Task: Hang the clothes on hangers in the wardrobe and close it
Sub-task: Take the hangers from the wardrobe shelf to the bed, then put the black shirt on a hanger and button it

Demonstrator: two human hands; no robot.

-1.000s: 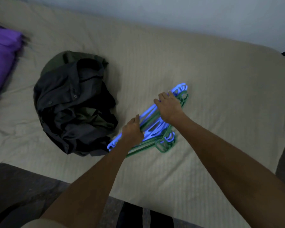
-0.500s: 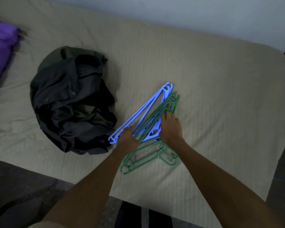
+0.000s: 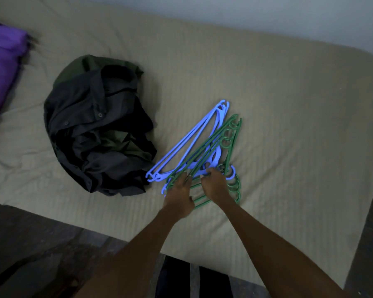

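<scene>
A pile of dark clothes (image 3: pixel 99 127), black and olive green, lies crumpled on the beige bed (image 3: pixel 289 125). Right of it sits a fanned stack of plastic hangers: blue hangers (image 3: pixel 192 143) on the left and green hangers (image 3: pixel 226 136) across them. My left hand (image 3: pixel 178 195) rests on the near ends of the green hangers, fingers pinching into the stack. My right hand (image 3: pixel 216 186) sits beside it at the hook ends, fingers curled among the hangers. Which single hanger each hand grips is hidden by the fingers. No wardrobe is in view.
A purple pillow (image 3: pixel 2 67) lies at the bed's far left. A pale wall (image 3: pixel 267 16) runs behind the bed. Dark floor (image 3: pixel 41 244) shows at the near edge, and broad bare sheet spreads to the right of the hangers.
Both hands drew back to the near end of the hanger stack and came close together. The blue and green hangers have fanned apart, the green ones now lying across the blue.
</scene>
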